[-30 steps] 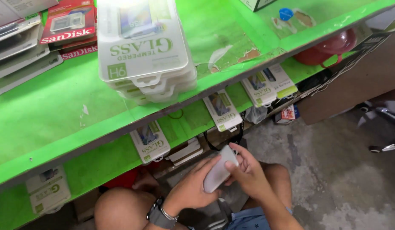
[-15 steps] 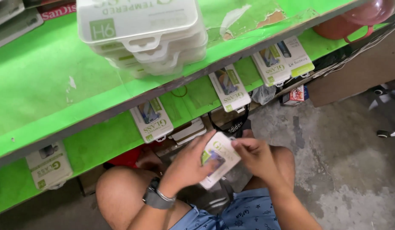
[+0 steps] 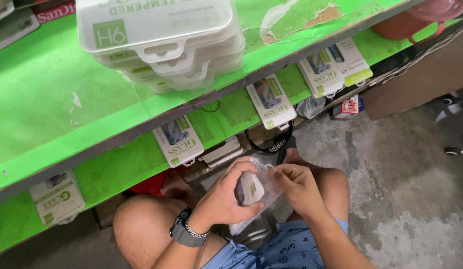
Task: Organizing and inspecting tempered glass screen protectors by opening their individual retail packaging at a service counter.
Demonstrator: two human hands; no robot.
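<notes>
Over my lap, my left hand [image 3: 226, 197] grips a small white plastic package [image 3: 252, 189] with a green printed card inside. A wristwatch and a metal bracelet sit on that wrist. My right hand [image 3: 297, 187] pinches the clear plastic edge of the same package from the right side. The package looks partly pulled apart, with a transparent piece spread under both hands. My bare knees and blue shorts [image 3: 271, 251] lie below.
A green-covered upper shelf [image 3: 52, 114] carries a stack of white plastic cases [image 3: 161, 40]. The lower green shelf [image 3: 116, 169] holds several similar white packages [image 3: 179, 142]. A black lanyard [image 3: 271, 144] hangs at its edge. A grey concrete floor [image 3: 401, 179] lies to the right.
The package has turned in my hands from its plain back to its printed side, and its clear cover now spreads apart. The view has tilted down slightly.
</notes>
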